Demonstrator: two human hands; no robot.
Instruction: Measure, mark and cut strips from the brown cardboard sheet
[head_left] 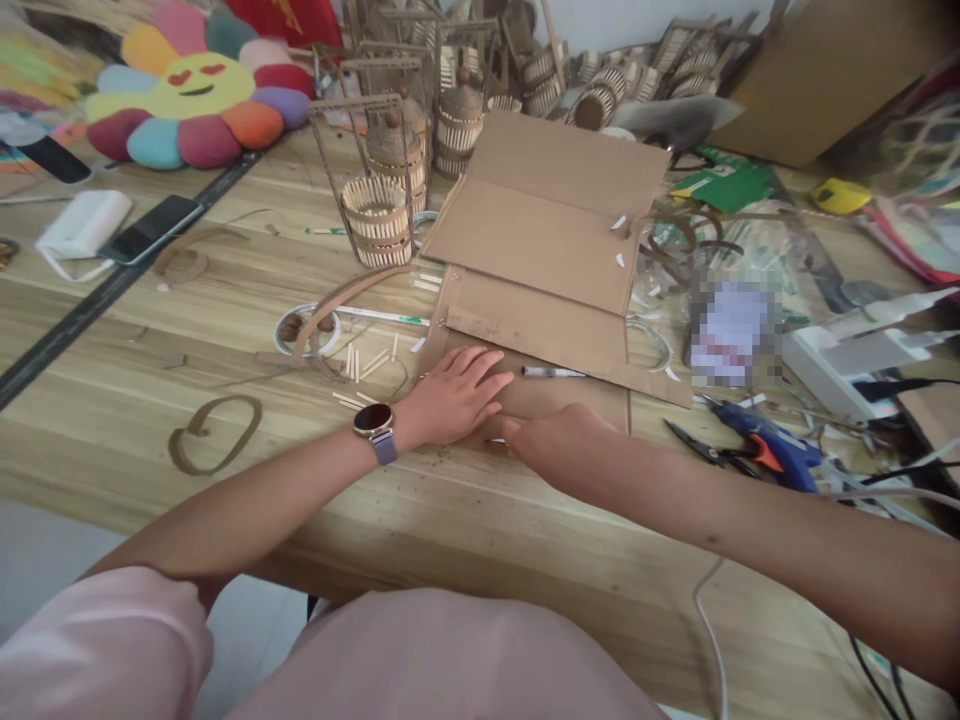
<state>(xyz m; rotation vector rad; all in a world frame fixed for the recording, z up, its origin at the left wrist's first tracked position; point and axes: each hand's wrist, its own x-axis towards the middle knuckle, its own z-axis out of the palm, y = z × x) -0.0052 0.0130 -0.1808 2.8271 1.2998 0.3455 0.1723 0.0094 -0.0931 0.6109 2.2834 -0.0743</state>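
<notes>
My left hand (459, 396) lies flat with its fingers stretched out, pressing on the brown cardboard (555, 400) near the table's front edge. Close beside it, my right hand (564, 442) is closed at the cardboard's near edge. A small shiny sliver shows by its fingertips, but what the hand holds is mostly hidden. A pen (551, 372) rests on the cardboard just beyond both hands. Farther back, a larger folded cardboard piece (540, 235) overlaps the near part.
A blue glue gun (780, 440), black-handled pliers (697, 445) and a white power strip (840, 365) lie at the right. Small wooden sticks (367, 362), a tape roll (307, 330) and a brown strip loop (215, 435) are at the left. Slatted wooden buckets (375, 220) stand behind.
</notes>
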